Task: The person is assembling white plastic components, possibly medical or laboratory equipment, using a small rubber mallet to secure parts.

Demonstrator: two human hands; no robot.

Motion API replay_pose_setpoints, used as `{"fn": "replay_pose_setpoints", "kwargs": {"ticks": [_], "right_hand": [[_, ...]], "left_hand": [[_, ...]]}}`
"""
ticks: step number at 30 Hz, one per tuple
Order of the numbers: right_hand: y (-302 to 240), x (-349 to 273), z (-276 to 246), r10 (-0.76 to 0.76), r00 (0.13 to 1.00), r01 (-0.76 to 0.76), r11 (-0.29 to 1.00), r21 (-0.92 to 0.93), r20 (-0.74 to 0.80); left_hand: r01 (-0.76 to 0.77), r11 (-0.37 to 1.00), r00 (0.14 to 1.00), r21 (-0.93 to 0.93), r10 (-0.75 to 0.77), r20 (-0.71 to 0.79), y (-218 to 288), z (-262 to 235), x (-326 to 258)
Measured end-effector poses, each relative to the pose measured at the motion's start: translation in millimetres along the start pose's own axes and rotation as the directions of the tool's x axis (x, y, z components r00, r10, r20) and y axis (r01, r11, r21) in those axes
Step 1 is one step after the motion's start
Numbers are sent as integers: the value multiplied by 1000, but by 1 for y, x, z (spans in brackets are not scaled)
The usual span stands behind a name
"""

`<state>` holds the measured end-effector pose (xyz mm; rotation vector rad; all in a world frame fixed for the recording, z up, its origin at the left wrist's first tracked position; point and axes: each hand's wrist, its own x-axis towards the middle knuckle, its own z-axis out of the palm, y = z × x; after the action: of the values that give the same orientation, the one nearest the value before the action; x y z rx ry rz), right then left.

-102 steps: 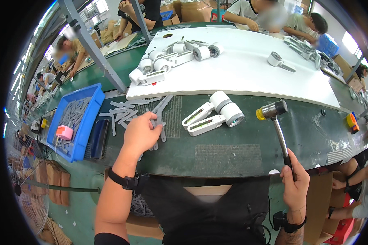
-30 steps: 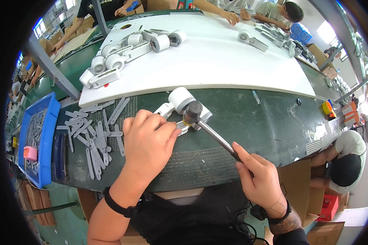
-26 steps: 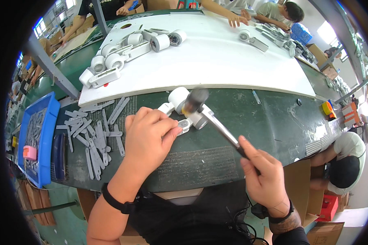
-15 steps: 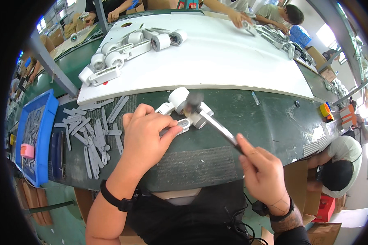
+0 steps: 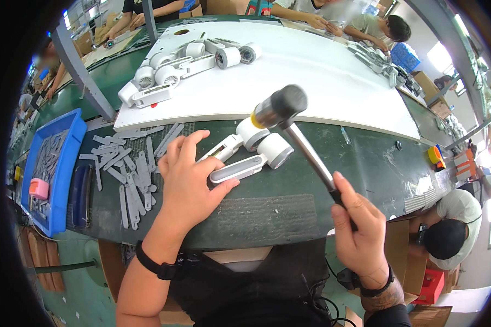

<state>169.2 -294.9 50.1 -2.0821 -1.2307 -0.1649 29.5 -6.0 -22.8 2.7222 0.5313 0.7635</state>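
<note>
Two white handheld fans lie side by side on the dark green table in front of me. The nearer handheld fan (image 5: 237, 169) has a grey strip along its handle and a round head at its right end. My left hand (image 5: 184, 185) grips the handle's left end between thumb and index finger, the other fingers spread. Just behind, the second handheld fan (image 5: 225, 147) shows an open slot in its handle; the mallet head partly covers its round head. In my right hand (image 5: 360, 234), closed round the dark grip, is a mallet (image 5: 281, 106) with black and yellow faces, held above the fans.
Loose grey strips (image 5: 133, 185) are heaped left of my left hand, beside a blue bin (image 5: 53, 218) holding more strips. Several white fans (image 5: 199, 66) stand on the raised white board (image 5: 322, 76) ahead. A tape roll (image 5: 435, 156) lies at right. Other people work around the tables.
The mallet has risen from the fans and its head now hangs higher. My left fingers have spread and moved from the strip's surface to the handle's sides.
</note>
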Motion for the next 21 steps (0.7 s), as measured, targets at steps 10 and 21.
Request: {"fn": "replay_pose_setpoints", "kwargs": {"ticks": [10,21], "right_hand": [[-2,1,8,2,992,-2,1000,1,123],[2,-3,34,-106,964,107,994,10,245]], "left_hand": [[53,973,998,-226,-45,40,-11,12,-2],[72,960,997,-271,-62,45,-14,17,0]]}}
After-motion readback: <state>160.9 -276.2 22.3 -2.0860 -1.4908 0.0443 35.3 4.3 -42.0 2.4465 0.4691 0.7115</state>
